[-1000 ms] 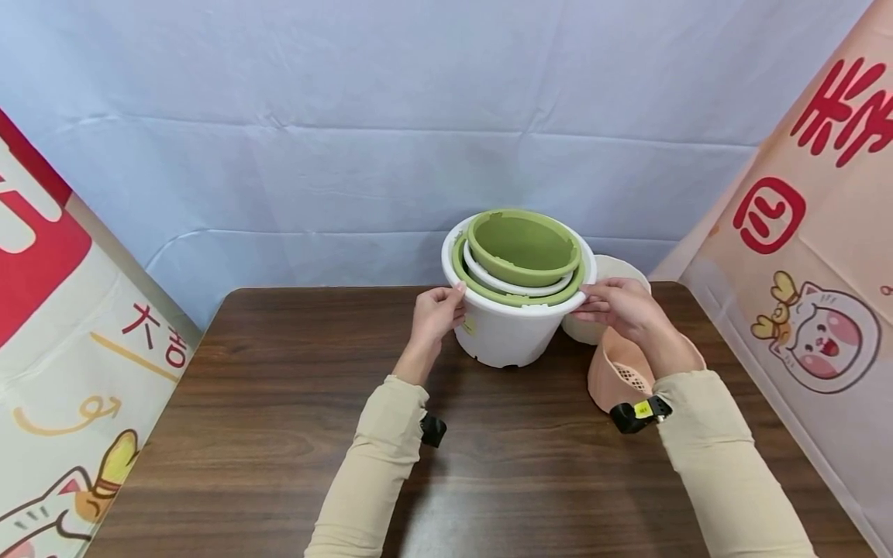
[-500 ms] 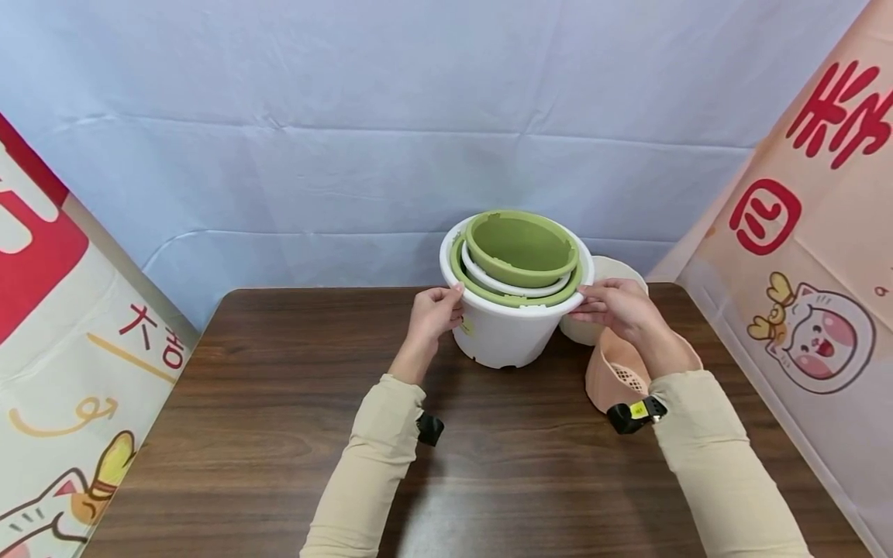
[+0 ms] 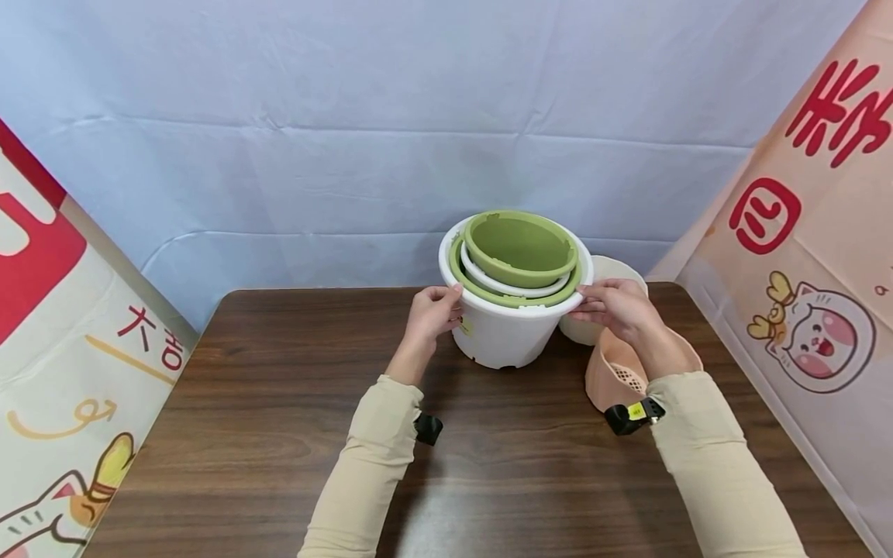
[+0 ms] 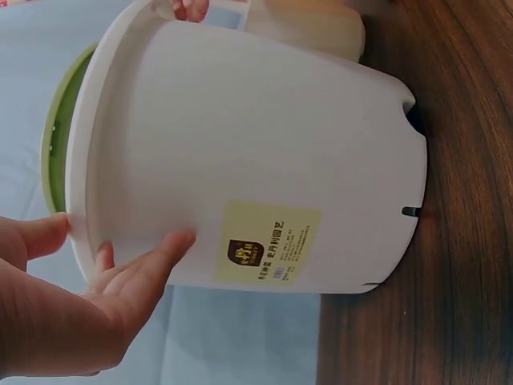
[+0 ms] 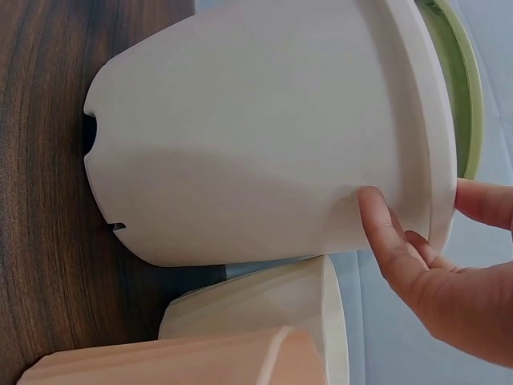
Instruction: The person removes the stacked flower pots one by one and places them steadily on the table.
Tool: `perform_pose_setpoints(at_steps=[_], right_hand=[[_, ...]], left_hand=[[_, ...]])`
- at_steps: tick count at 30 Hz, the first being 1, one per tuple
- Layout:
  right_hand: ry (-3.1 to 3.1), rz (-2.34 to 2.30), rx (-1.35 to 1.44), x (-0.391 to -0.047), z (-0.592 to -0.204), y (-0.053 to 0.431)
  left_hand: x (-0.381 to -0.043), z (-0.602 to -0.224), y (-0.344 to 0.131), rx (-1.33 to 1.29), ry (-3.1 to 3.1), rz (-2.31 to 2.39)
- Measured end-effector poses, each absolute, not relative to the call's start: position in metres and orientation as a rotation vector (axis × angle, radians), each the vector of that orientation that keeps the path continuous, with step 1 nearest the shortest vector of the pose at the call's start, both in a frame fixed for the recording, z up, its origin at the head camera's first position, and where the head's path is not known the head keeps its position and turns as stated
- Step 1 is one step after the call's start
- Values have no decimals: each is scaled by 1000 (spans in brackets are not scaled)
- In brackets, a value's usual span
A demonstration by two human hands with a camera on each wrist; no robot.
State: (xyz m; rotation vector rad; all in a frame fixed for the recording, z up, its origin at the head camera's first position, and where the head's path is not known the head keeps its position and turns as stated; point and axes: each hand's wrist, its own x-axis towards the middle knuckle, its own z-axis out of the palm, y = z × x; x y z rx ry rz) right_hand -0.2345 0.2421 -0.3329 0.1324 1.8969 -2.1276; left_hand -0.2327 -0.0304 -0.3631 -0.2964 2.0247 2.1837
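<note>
A large white flower pot (image 3: 498, 337) stands upright at the back of the table, with smaller pots nested inside it. The innermost is a green pot (image 3: 519, 244), tilted slightly; a white rim and a wider green rim show around it. My left hand (image 3: 432, 314) pinches the big pot's rim on the left, thumb on top and fingers under the lip. On the opposite side my right hand (image 3: 617, 306) pinches the same rim. A yellow label (image 4: 268, 245) is on the pot's wall in the left wrist view. Notches mark its bottom edge.
Right of the nested pots stands a cream pot (image 3: 582, 332), partly hidden behind my right hand. In front of it is a peach pot (image 3: 607, 380) with a perforated bottom, beneath my right wrist. A pale cloth (image 3: 314, 194) hangs behind the brown wooden table (image 3: 279, 426).
Both hands keep their hold on the white pot's rim, and the nested pots stay in place. Only a slight shift of the head view shows.
</note>
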Motion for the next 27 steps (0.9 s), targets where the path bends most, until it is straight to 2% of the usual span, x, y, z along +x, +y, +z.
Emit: perform_pose_setpoints(at_steps=[27], right_hand=[[1908, -2102, 116, -233, -333, 241]], left_hand=[[-232, -335, -52, -325, 1988, 2305]])
